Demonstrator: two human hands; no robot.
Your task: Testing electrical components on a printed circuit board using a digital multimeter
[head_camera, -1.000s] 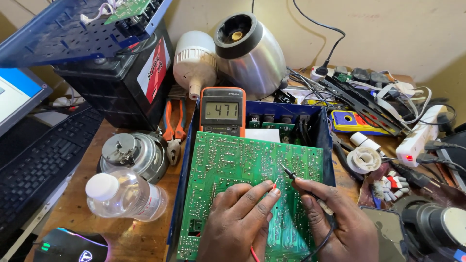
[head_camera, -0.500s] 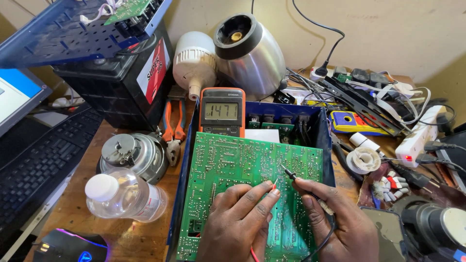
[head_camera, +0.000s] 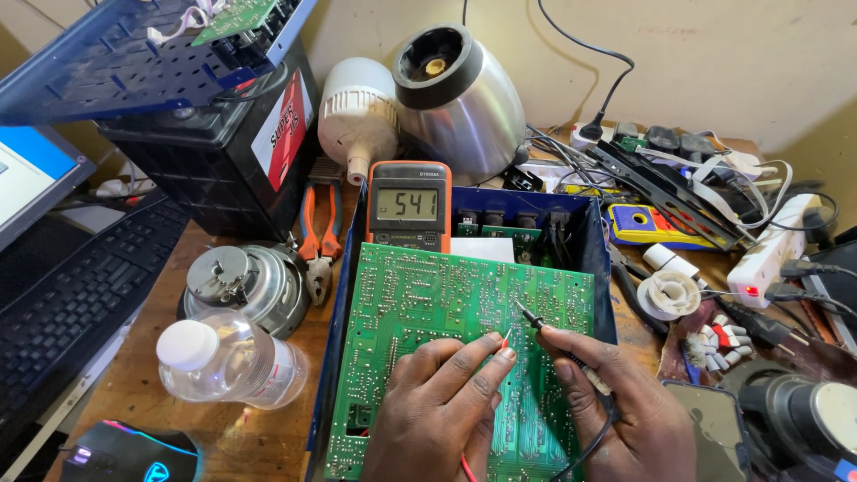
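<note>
- The left hand (head_camera: 437, 411) rests on the near middle of the green circuit board (head_camera: 446, 312), fingers curled and pinched shut around a thin red probe (head_camera: 505, 340) whose tip touches the board's solder side.
- The right hand (head_camera: 625, 411) lies just right of the left one, closed like a pen grip on a black probe (head_camera: 536, 319); its metal tip points far-left and meets the board just beside the red tip.
- A red lead (head_camera: 466, 466) runs out below the left hand, and a black lead (head_camera: 594, 437) loops under the right hand toward the near edge.
- The circuit board sits tilted on an open blue case (head_camera: 598, 259), at the middle of the wooden tabletop (head_camera: 152, 402); more small boards and plugs show inside the case's far end.
- An orange multimeter (head_camera: 409, 207) stands at the far edge of the board, its grey screen lit with digits.
- Left of the case lie orange-handled pliers (head_camera: 319, 234), a round metal motor part (head_camera: 234, 278) and, nearer, a clear plastic bottle (head_camera: 230, 359) on its side with a white cap.
- Far left stands a black battery (head_camera: 214, 161) with a blue perforated tray (head_camera: 107, 62) on top; beside it are a white bulb (head_camera: 359, 116) and a silver blender base (head_camera: 460, 98).
- A black keyboard (head_camera: 71, 295) and a lit mouse (head_camera: 125, 451) are at the left edge.
- To the right are a roll of solder (head_camera: 669, 295), a white power strip (head_camera: 772, 254) and tangled cables.
</note>
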